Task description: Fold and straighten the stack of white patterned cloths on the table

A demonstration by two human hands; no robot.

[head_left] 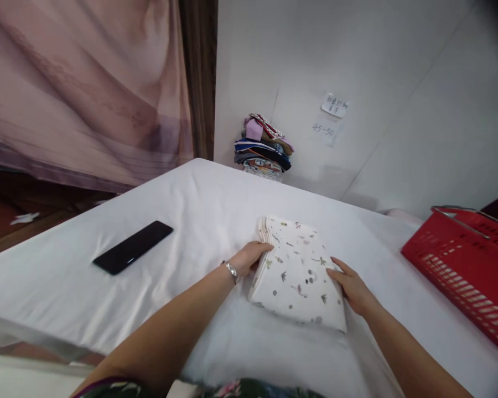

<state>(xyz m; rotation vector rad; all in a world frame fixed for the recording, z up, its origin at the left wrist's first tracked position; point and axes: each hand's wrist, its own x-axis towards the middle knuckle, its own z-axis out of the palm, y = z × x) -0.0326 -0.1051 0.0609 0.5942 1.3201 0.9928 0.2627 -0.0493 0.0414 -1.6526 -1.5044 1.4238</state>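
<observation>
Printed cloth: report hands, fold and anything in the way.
Left hand at left edge, right hand at right edge. Printed cloth folded, flat on white covering. Black slab left, red basket right, both apart from cloth.

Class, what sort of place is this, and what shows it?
Probably an indoor workroom for textiles: a white-covered table, a folded cloth and a fabric stack suggest so.

light: soft, mid-bright, source unclear | shadows: faint on wall (382,83), along near edge of folded cloth (296,271) | glare: glints on phone (133,247), bracelet (231,271) | blur: paper notes (334,105) slightly soft | edges: red basket (435,243) stretched wide-angle, top-right corner dark
</observation>
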